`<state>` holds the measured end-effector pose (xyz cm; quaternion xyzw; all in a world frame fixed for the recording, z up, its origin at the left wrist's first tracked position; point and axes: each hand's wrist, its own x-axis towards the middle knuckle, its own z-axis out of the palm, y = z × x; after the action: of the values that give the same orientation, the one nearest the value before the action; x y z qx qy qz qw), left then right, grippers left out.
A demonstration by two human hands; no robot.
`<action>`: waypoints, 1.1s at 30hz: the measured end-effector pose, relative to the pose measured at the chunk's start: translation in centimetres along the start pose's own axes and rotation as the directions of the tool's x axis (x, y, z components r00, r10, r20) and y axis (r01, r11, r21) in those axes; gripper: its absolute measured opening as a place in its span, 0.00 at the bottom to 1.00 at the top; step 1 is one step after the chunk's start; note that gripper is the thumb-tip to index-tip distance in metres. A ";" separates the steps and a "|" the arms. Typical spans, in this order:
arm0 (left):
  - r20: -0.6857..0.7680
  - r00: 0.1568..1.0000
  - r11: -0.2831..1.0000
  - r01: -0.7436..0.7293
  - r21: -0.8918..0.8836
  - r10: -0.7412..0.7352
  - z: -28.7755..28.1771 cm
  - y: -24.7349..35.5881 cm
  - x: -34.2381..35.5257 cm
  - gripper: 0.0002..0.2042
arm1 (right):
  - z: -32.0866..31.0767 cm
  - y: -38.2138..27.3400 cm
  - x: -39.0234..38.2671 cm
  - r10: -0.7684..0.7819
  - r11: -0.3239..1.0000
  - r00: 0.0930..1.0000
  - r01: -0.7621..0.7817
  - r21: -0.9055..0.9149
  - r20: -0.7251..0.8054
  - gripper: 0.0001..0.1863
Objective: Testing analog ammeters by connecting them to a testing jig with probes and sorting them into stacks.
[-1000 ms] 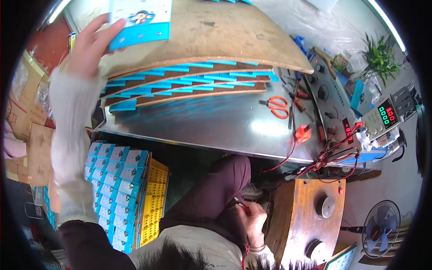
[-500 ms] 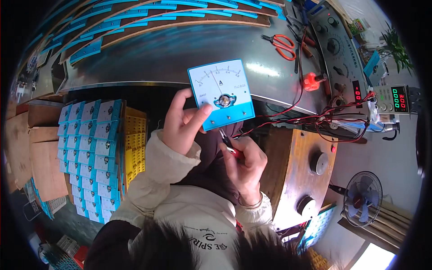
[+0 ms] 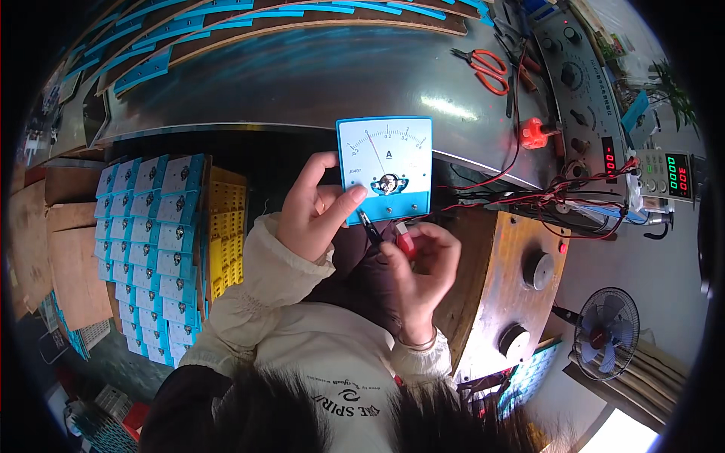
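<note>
My left hand [image 3: 317, 215] grips a square blue-and-white analogue meter [image 3: 384, 158] at its lower left, thumb on the front, holding it upright. A black clip [image 3: 371, 231] touches the meter's lower left terminal. My right hand [image 3: 427, 268] is just below, fingers closed on a red clip [image 3: 404, 240], with its thumb beside the black clip. Red and dark wires run from this area rightward to the power supply [image 3: 664, 175].
Stacked boards of meters [image 3: 155, 64] rest on the metal bench [image 3: 302, 83] with orange-handled cutters [image 3: 487, 72], a red plug [image 3: 532, 134] and a control panel [image 3: 574, 83]. Meters [image 3: 147, 249] and yellow trays [image 3: 226, 241] stand left, a wooden box [image 3: 491, 294] and fan [image 3: 604, 332] right.
My left hand has brought the meter from the upper left down before me. Since half a second ago it shifted slightly right, the black clip reached the terminal and my right hand rose slightly.
</note>
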<state>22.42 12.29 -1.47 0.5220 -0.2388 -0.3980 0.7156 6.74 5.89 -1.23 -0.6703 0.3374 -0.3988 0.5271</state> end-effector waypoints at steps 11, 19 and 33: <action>0.032 0.999 1.000 0.011 0.023 -0.012 2.7 -0.1 0.0 0.19 | -3.1 -0.2 1.5 -0.095 0.934 0.993 0.114 -0.340 0.070 0.11; 0.092 0.994 0.994 0.058 0.094 -0.067 5.0 0.3 0.1 0.18 | -4.4 1.2 1.4 -0.250 0.925 0.967 0.226 -0.306 -0.042 0.11; 0.280 0.958 0.996 0.046 0.077 -0.066 12.8 -2.1 -2.6 0.20 | -10.0 -1.2 0.3 -0.085 0.888 0.990 0.026 -0.458 -0.108 0.63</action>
<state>10.59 7.03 1.14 0.4914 -0.3372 -0.4798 0.6439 -1.96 1.49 1.30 -0.7583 0.4344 -0.3647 0.3213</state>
